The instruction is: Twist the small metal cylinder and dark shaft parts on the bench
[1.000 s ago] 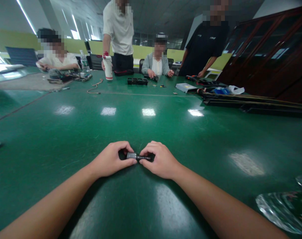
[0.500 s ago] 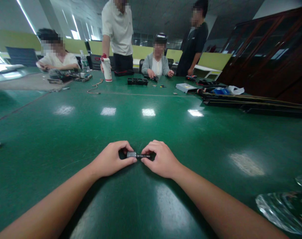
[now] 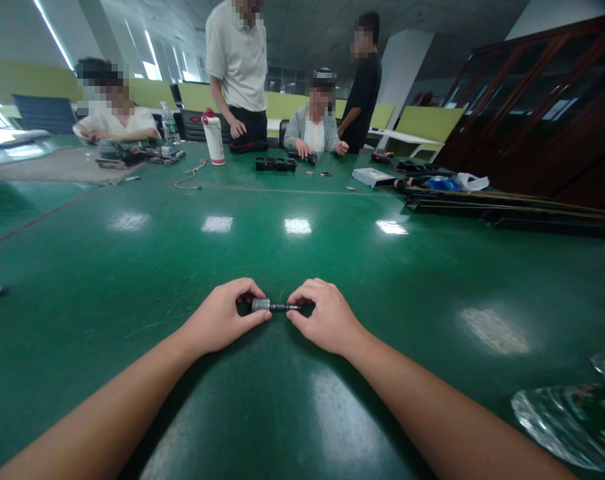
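Low in the middle of the head view, a small metal part with a grey cylinder (image 3: 261, 305) and a thin, dark, stepped shaft (image 3: 279, 308) lies level between my two hands; its exact kind I cannot make out. Thumb and fingers of my left hand (image 3: 223, 315) pinch the cylinder end. My right hand (image 3: 327, 316) pinches the shaft near its far end, and the tip shows inside the curl of the fingers. A stretch of shaft is bare between the two grips. Both hands are just above or resting on the green table (image 3: 292, 260).
Clear plastic packaging (image 3: 567, 427) lies at the near right. Across the table are a white tumbler (image 3: 215, 141), a black tray-like part (image 3: 275, 164), a silver box (image 3: 372, 177) and long dark strips (image 3: 507, 208). Several people sit or stand at the far side.
Both hands rise slightly in view. My right hand has slid toward the shaft's tip, baring more shaft. Across the table, one person has let go of the tumbler; another has moved left.
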`<state>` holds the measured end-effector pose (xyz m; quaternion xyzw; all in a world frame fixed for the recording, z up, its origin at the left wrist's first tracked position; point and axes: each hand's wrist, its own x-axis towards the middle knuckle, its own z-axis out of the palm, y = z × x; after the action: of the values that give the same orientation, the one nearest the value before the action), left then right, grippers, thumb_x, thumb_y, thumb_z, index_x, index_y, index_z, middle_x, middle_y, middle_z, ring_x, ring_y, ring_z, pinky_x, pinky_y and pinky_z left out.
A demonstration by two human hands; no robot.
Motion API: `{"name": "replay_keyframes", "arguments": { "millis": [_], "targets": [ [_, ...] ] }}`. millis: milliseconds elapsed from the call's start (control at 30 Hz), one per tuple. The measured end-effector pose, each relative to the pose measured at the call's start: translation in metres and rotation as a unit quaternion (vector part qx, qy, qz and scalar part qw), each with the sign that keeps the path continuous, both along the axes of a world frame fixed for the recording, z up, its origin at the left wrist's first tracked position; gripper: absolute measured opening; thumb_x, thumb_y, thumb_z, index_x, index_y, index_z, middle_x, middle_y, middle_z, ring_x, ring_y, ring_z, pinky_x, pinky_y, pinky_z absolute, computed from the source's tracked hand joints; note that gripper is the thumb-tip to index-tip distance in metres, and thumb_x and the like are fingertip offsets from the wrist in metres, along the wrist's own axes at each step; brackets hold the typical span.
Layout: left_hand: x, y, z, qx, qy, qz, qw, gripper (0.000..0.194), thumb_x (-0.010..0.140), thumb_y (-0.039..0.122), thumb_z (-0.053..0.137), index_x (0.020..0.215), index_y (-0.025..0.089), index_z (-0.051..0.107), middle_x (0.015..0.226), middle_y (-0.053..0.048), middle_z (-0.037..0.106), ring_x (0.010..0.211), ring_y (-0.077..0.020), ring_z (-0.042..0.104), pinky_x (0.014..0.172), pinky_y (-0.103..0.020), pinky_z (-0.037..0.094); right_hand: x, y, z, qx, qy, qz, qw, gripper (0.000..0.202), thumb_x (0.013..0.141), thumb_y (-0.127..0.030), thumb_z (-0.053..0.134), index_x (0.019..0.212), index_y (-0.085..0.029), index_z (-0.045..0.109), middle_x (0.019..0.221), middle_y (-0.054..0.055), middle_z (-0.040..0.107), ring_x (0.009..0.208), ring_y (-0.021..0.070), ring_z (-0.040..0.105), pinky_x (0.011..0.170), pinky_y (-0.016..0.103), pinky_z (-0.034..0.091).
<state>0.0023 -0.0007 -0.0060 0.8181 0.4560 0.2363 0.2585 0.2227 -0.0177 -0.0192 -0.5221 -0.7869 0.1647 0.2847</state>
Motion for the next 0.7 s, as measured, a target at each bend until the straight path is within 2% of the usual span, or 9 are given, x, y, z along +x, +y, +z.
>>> {"name": "replay_keyframes", "arguments": {
  "millis": [700],
  "targets": [
    [-0.0004, 0.0005, 0.0010, 0.017, 0.017, 0.021, 0.999, 0.021, 0.084, 0.038, 0.064, 0.094, 0.019, 0.064, 0.089, -0.003, 0.068, 0.080, -0.0199, 0.060, 0.071, -0.030, 0.045, 0.0039, 0.0040, -0.0021, -0.005, 0.015, -0.036, 0.999, 0.008, 0.072, -0.017, 0.070, 0.079, -0.022, 0.070, 0.078, 0.001, 0.065, 0.079, 0.0176, 0.057, 0.073, 0.031, 0.041]
  ]
}}
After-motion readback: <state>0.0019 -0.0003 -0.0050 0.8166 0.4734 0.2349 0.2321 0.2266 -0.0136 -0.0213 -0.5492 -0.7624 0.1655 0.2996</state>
